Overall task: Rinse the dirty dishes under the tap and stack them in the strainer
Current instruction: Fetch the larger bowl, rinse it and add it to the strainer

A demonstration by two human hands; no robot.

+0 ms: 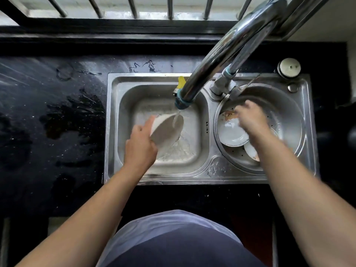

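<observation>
- left hand (140, 145) grip clamped on wet bowl (166, 132) under tap (192, 87), could slip
- right hand (250, 120) over the plates (232, 132) is blurry, can't tell its grip, might knock them

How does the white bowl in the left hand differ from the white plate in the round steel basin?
The deep white bowl is tilted on edge; the shallow white plate lies face up. The bowl is in the grip of the left hand under the tap stream; the plate rests in the round perforated steel basin, away from the stream. Both are white.
</observation>
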